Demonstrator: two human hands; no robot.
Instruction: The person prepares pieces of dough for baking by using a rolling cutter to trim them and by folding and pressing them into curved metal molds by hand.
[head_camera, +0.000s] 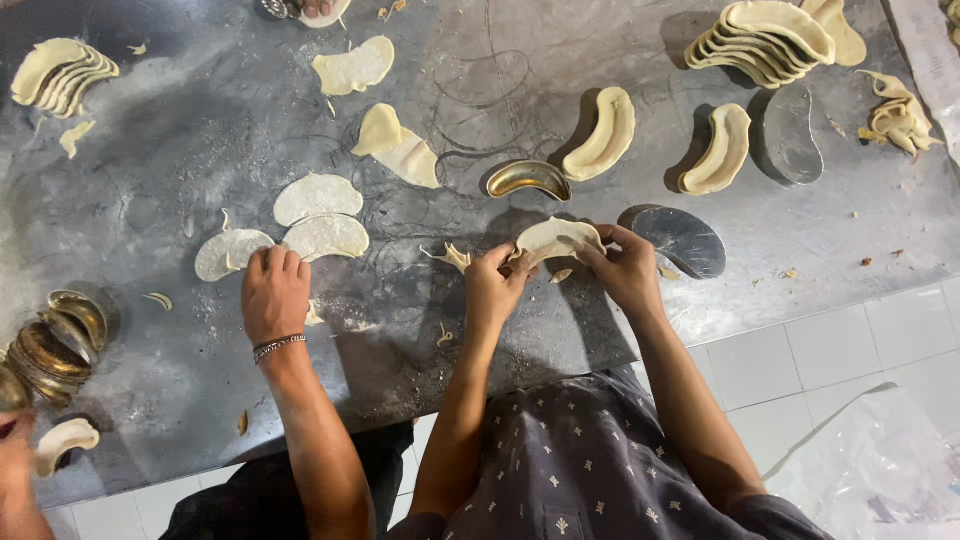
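a floured metal table (480, 330) seen from above. at far left, a stack of empty crescent-shaped brass moulds (55, 345), nothing in them; below it another person's hand with a dough-lined mould (62, 443). next, a co-worker's hand (274, 292) with a bracelet rests flat on thin dough rounds (300, 225). in the middle, the left hand (497, 283) and the right hand (622, 266) both pinch the edges of a dough sheet (555, 238) draped over a mould, just above the table. behind them sits one empty brass mould (528, 178), then two moulds filled with dough (660, 140), and at upper right a stack of lined moulds (765, 38). the sheet looks thin; pulling too hard at its rim could tear it, and loose scraps (452, 257) nearby might get pressed in.
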